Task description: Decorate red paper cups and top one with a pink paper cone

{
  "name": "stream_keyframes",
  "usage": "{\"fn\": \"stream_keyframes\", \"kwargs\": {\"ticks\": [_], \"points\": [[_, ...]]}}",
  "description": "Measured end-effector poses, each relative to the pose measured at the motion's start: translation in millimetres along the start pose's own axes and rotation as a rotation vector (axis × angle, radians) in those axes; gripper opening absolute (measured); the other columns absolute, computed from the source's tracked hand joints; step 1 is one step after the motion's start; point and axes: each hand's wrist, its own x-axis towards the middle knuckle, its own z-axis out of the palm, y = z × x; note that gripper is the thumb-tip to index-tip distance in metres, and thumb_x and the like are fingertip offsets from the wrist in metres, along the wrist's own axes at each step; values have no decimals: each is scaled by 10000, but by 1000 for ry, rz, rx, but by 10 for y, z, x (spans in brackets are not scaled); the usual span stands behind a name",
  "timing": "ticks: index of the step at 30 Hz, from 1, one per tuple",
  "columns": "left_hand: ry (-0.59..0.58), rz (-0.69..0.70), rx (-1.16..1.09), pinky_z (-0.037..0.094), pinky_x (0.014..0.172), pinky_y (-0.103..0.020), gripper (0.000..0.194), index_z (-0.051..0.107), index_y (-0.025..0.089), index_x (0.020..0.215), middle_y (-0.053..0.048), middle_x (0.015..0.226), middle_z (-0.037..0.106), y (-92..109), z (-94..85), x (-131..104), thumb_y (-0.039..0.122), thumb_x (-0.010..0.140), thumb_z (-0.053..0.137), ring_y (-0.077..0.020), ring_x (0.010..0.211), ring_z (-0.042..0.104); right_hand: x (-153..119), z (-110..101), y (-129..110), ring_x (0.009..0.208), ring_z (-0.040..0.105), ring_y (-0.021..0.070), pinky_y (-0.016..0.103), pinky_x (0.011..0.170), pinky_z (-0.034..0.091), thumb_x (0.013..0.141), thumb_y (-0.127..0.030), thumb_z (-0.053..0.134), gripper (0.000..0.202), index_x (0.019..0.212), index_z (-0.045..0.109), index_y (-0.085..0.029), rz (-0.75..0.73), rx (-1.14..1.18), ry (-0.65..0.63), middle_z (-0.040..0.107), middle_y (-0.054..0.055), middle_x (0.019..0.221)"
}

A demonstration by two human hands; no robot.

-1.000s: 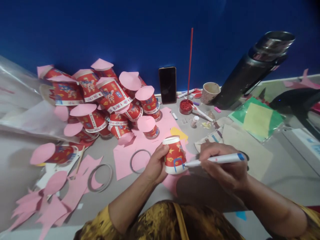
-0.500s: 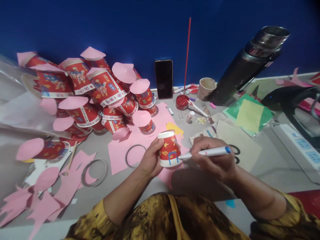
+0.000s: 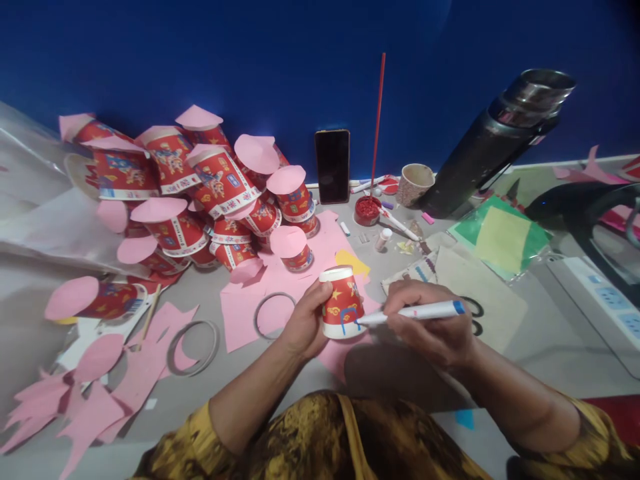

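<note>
In my left hand (image 3: 306,321) is a red and white paper cup (image 3: 342,301), upside down and gripped round its left side. Blue lines shaped like an arch mark the cup's lower front. My right hand (image 3: 433,327) pinches a white marker (image 3: 413,312) with a blue end, its tip touching or very close to the cup at the right of the arch. Left of the cup, a grey tape ring (image 3: 256,317) lies on pink paper (image 3: 240,300). Black scissor handles (image 3: 476,313) show partly behind my right hand.
Several red cups with pink cone tops (image 3: 220,180) are piled at the back left. A phone (image 3: 333,167) leans on the blue wall, with a red pot (image 3: 367,210) and a black flask (image 3: 485,143) to its right. Pink scraps (image 3: 100,407) and another tape ring (image 3: 173,353) lie at left.
The blue line at the right of the arch now bends outward to the right near the marker tip. The whole view has shifted slightly; both hands keep their grips.
</note>
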Motion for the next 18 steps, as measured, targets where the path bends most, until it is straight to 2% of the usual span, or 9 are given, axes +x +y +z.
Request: {"fn": "stream_keyframes", "kwargs": {"ticks": [5,11,18], "points": [[3,72,46,602,730,-339,576,741,108,1082,-91,906,804,-14,20,4,465,678,940,-216,755,743,11,35,1,642,668,190,326,602,505,959,-189,655,61,1009,672,-218,-173,-86,19,715,35,741],[-6,101,74,582,734,-315,534,733,133,1085,-77,915,804,-19,35,4,443,699,935,-202,755,740,40,47,-10,658,678,181,310,613,510,956,-173,662,54,995,669,-208,-193,-117,-1,726,44,757],[-21,107,102,580,716,-321,517,728,133,1094,-78,885,801,-32,28,15,456,731,902,-204,724,735,48,44,-32,585,623,148,279,584,460,915,-115,618,93,914,653,-201,-151,-26,-67,679,8,678]]}}
